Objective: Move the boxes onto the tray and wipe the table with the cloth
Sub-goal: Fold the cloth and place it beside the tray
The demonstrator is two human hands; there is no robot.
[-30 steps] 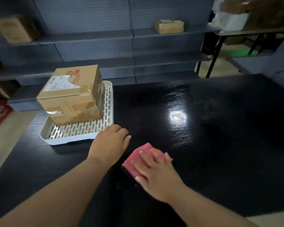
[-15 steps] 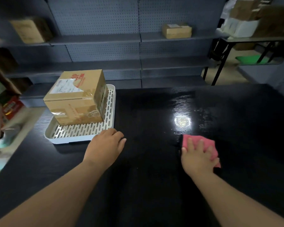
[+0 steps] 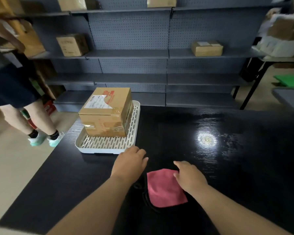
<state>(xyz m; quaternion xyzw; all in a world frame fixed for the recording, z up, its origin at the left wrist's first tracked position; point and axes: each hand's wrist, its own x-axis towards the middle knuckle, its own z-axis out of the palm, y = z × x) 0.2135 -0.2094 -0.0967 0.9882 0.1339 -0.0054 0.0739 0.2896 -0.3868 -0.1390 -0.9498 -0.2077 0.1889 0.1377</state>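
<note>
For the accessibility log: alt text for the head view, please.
A person's right hand rests on the edge of a pink cloth on a black table, while the left hand rests near a white slotted tray holding stacked cardboard boxes. Grey pegboard shelving stands behind.

Grey pegboard shelving (image 3: pixel 129 39) is set along the back wall, with cardboard cartons (image 3: pixel 207 48) placed on its shelves. A pale floor (image 3: pixel 12 167) is seen at left. A bright glare (image 3: pixel 206 139) is reflected on the black table (image 3: pixel 253 167).
</note>
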